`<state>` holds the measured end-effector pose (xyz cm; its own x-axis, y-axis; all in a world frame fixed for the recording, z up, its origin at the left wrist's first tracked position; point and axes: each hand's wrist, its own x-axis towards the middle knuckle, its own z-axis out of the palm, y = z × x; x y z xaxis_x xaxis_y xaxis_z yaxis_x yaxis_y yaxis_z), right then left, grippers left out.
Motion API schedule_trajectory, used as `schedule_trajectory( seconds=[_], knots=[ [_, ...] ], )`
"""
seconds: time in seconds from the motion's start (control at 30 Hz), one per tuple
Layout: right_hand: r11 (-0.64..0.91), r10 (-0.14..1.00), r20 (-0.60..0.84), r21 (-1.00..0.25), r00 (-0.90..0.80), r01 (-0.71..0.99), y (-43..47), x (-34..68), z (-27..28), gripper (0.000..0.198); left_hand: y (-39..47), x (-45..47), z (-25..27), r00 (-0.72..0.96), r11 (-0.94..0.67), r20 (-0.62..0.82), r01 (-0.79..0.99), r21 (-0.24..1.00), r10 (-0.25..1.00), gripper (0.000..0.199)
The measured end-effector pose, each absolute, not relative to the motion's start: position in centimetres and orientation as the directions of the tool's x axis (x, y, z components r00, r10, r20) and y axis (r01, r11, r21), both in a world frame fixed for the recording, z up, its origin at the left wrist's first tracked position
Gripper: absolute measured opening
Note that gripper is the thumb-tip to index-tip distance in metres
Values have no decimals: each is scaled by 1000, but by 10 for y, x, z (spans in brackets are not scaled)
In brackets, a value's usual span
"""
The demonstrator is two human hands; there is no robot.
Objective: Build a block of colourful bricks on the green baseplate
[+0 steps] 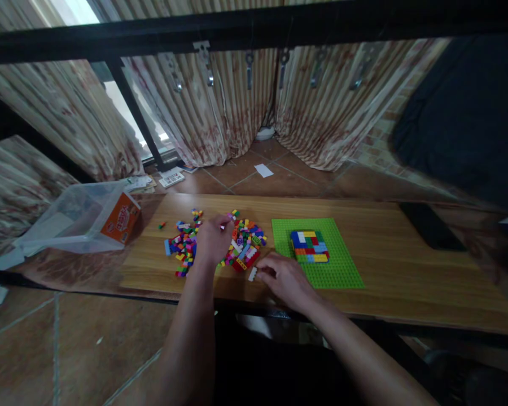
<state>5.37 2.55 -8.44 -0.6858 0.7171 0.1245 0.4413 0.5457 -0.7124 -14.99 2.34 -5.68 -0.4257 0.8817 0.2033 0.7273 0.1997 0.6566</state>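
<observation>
My left hand (214,239) reaches into the pile of loose toy building bricks (245,239), its fingers closed together. What they hold, if anything, is too small to make out. By the near side of the pile, my right hand (285,276) pinches a white toy brick (253,274) at its fingertips. To the right lies a green studded baseplate (342,265). On it sits a flat, roughly square block of joined bricks (310,247) in blue, yellow, red, white and green.
The wooden bench top (406,270) carries all of this. A clear plastic bin (76,220) with an orange label lies on its side at the left. A dark flat object (432,225) rests at the right end. A black metal bar (254,28) with hooks crosses above.
</observation>
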Motion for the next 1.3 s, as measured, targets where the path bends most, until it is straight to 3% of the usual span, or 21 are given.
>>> schedule_trajectory(
  seconds=[0.17,0.3,0.53,0.97,1.3],
  knots=[
    [614,674,114,-637,-730,467,15,40,-92,17,20,-156,-54,-485,249,188,699,671,854,25],
    [601,718,98,-585,-689,544,18,36,-98,10,17,-159,-53,-511,277,182,691,667,840,26],
    [565,774,165,-615,-611,550,25,34,-100,18,14,-162,-51,-513,275,182,688,671,839,26],
    [642,687,137,-575,-714,508,19,20,-100,23,10,-164,-47,-478,273,170,719,639,862,25],
    [578,771,116,-540,-627,612,21,15,-98,15,9,-164,-50,-460,257,152,706,660,875,25]
  ],
)
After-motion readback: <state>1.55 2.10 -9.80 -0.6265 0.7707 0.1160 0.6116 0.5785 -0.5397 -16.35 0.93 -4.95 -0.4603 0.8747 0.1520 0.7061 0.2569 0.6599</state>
